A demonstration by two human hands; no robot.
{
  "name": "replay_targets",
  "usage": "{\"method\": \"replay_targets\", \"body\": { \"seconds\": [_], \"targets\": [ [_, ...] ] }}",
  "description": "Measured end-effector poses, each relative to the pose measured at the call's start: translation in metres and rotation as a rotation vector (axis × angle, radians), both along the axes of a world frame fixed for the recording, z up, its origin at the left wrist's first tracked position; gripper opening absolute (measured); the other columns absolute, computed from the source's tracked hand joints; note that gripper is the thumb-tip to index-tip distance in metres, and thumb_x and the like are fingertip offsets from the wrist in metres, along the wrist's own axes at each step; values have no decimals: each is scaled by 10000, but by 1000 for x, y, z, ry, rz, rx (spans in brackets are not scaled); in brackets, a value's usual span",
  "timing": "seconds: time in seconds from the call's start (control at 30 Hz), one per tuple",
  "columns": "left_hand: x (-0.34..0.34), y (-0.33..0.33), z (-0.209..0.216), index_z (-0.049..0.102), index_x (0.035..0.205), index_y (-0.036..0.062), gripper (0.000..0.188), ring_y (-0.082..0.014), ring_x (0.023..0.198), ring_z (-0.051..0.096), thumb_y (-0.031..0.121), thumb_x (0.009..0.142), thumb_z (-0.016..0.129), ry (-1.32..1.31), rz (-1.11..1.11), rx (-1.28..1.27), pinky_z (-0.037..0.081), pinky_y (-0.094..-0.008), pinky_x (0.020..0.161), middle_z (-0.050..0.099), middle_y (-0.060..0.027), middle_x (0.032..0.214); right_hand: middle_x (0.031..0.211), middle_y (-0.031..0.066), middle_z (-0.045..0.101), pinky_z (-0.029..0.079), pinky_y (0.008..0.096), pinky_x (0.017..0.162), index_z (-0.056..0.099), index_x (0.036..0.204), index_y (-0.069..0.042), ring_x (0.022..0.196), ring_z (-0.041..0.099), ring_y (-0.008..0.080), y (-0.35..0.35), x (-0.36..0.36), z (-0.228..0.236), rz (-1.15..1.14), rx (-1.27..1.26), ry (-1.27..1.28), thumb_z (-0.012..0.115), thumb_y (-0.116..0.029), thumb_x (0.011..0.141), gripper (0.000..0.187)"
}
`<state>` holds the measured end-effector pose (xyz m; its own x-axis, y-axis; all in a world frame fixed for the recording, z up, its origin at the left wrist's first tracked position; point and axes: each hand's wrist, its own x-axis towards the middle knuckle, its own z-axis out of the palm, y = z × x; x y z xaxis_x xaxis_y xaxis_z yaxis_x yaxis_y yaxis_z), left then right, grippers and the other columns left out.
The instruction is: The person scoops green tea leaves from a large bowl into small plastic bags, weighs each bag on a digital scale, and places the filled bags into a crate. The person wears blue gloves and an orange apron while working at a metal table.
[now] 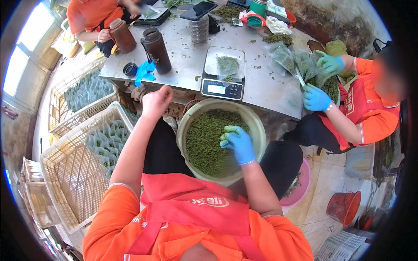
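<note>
My bare left hand [157, 102] is closed in a loose fist beside the near edge of the table; nothing shows sticking out of it. My right hand [239, 144], in a blue glove, is held over a large pale basin [260, 150] between my knees. Its fingers are curled together with green-stained tips, and what they hold, if anything, is hidden. Small green berries, like green peppercorns [207, 141], fill the basin. Just beyond it, a digital scale [222, 89] stands at the table edge with a clear bag of green bits [228, 67] on its pan.
A metal table [183, 56] carries brown bottles [156, 51], a blue glove [145, 71] and a clear jar [199, 30]. Crates [72, 174] with filled bags stand left. A gloved co-worker [370, 100] handles bags at right; another person [93, 19] sits far left. A pink basin [300, 185] is by my right knee.
</note>
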<state>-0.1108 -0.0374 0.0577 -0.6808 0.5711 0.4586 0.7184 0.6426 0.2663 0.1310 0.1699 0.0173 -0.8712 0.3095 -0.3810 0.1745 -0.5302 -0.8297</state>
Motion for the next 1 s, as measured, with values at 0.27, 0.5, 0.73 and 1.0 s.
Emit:
{"method": "replay_targets", "body": {
  "seconds": [0.27, 0.5, 0.73, 1.0],
  "targets": [
    [-12, -24, -28, 587, 876, 146, 144, -313, 685, 634, 262, 791, 573, -152, 314, -325, 483, -445, 600, 638, -118, 695, 910, 125, 622, 558, 319, 703, 560, 1023, 4, 784, 645, 225, -12, -30, 21, -86, 24, 46, 533, -24, 860, 168],
    [-1, -20, -24, 581, 859, 157, 119, -300, 647, 626, 264, 809, 567, -87, 171, -216, 474, -423, 555, 632, -105, 691, 881, 116, 623, 548, 327, 711, 557, 998, 5, 759, 625, 206, 26, -103, 50, -368, -166, 295, 551, -19, 849, 151],
    [14, 11, -21, 586, 870, 152, 98, -276, 646, 623, 235, 828, 556, -50, -45, 60, 486, -394, 559, 642, -53, 759, 832, 92, 626, 552, 304, 620, 568, 1029, 7, 657, 623, 167, -13, -43, 20, -148, -21, 20, 565, -45, 852, 184],
    [26, 32, -24, 612, 872, 144, 109, -282, 627, 622, 232, 824, 568, -238, -78, 159, 483, -390, 553, 637, -80, 689, 731, 69, 608, 472, 260, 465, 576, 972, -36, 496, 526, 116, -9, -23, 13, -58, -31, 28, 542, -72, 878, 106]
  ]
}}
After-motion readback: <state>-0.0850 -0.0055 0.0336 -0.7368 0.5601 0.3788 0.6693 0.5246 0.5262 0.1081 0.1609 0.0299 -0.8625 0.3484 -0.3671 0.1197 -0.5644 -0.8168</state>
